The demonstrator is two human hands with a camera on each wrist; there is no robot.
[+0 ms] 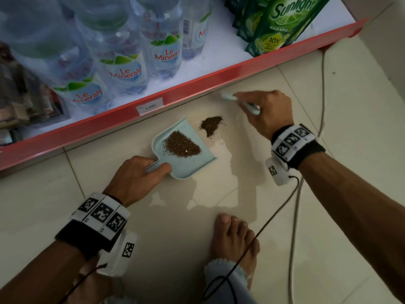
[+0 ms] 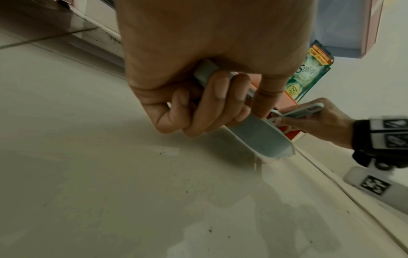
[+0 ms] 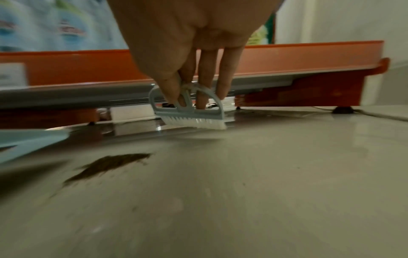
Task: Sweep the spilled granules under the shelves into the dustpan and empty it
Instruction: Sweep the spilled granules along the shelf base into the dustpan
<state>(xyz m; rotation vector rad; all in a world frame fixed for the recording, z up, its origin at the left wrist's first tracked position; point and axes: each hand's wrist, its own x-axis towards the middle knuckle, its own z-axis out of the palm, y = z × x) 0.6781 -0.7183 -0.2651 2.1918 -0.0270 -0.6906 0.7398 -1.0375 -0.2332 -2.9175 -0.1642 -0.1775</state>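
Left hand: the left hand point(image 1: 135, 172) wraps its fingers point(image 2: 217, 97) round the dustpan's handle, thumb on top; I judge this pins the pan flat so its open lip stays on the floor while granules are pushed in.
Dustpan: the pale blue dustpan point(image 1: 197, 163) lies on the tiled floor point(image 1: 219, 205) just in front of the shelf, its open edge turned toward the right hand, a sensible aim for the next stroke.
Right hand: the right hand point(image 1: 269, 113) pinches the brush by its looped handle, fingers point(image 3: 206, 75) threaded through the openings; it is not spread.
Brush: the small brush point(image 3: 194, 113) has its white bristles at the floor right by the gap under the shelf, probably to draw out granules from beneath.
Granules in pan: one brown heap point(image 1: 182, 145) sits inside the dustpan, fine and crumbly with a few loose specks round it.
Granules on floor: a smaller dark pile point(image 1: 210, 126) lies on the tile just beyond the pan's lip, between the pan and the brush, apart from both.
Shelf: the red-edged shelf point(image 1: 153, 104) carries water bottles point(image 1: 125, 73) and green detergent pouches point(image 1: 282, 25); its low clearance explains the short brush.
Stage: by my reading, sweeping is partly done; emptying is not yet begun.
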